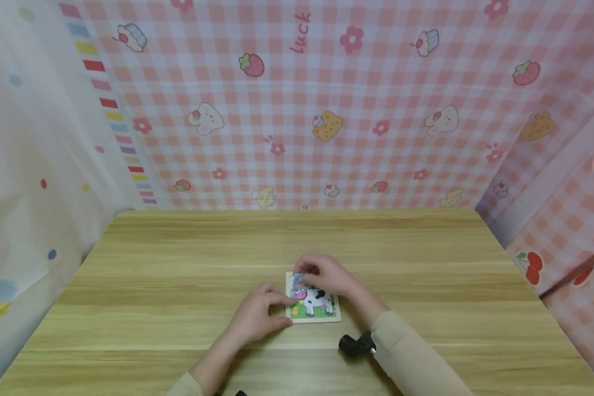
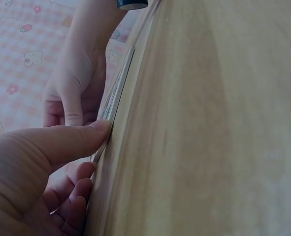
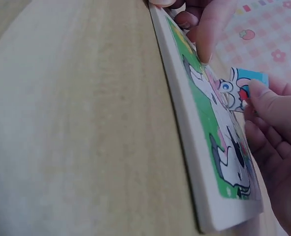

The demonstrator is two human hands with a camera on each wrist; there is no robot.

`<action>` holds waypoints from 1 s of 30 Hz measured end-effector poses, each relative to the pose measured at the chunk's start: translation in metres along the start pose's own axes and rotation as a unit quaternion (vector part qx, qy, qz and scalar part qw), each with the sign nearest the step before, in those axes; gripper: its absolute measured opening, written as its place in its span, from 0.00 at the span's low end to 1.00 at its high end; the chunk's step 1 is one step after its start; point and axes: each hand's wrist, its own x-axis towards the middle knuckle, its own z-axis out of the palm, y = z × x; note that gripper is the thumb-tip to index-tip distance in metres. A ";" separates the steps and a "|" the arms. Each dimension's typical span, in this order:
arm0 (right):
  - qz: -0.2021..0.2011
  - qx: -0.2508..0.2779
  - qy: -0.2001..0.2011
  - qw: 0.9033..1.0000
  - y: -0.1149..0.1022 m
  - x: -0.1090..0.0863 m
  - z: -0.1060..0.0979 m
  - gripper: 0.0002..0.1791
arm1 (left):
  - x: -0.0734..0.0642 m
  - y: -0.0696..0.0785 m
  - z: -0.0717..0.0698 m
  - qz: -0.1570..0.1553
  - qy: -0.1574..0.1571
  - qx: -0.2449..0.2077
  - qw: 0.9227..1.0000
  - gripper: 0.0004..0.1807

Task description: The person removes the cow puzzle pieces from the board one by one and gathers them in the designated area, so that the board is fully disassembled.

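A small square jigsaw puzzle (image 1: 322, 312) with a cow picture and a pale wooden frame lies flat on the table. My right hand (image 1: 324, 275) is over its top part. In the right wrist view, that hand pinches a puzzle piece (image 3: 238, 83), blue at one end with the cow's eye on it, tilted up from the board. My left hand (image 1: 259, 314) rests at the puzzle's left side. Its thumb touches the lower left corner, and a finger presses on the picture near the cow's head. Most of the board's face is hidden in the left wrist view.
The wood-grain table (image 1: 178, 264) runs back to a pink checked cloth (image 1: 287, 154). A pale curtain (image 1: 44, 137) hangs at the left. A black device (image 1: 355, 345) sits beside the right sleeve (image 1: 411, 352).
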 end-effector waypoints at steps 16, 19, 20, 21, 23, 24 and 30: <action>0.025 0.054 0.119 0.991 0.021 -0.044 -0.037 0.05 | 0.007 0.000 -0.004 -0.016 0.011 -0.029 0.999 0.27; 0.035 0.070 0.136 0.988 0.029 -0.056 -0.047 0.06 | 0.008 -0.002 -0.005 -0.007 0.016 -0.031 0.999 0.27; 0.039 0.073 0.139 0.987 0.032 -0.060 -0.051 0.07 | 0.009 -0.003 -0.005 -0.005 0.015 -0.032 0.999 0.28; 0.042 0.074 0.142 0.986 0.034 -0.064 -0.054 0.07 | 0.009 -0.004 -0.006 -0.004 0.013 -0.032 0.999 0.28; 0.048 0.070 0.148 0.985 0.039 -0.072 -0.061 0.07 | 0.010 -0.005 -0.007 -0.004 0.006 -0.036 0.999 0.29; 0.051 0.068 0.151 0.985 0.042 -0.076 -0.065 0.07 | 0.010 -0.006 -0.007 -0.005 0.001 -0.035 0.999 0.29; 0.057 0.060 0.159 0.984 0.055 -0.095 -0.081 0.07 | 0.011 -0.006 -0.010 0.001 -0.021 -0.032 0.999 0.27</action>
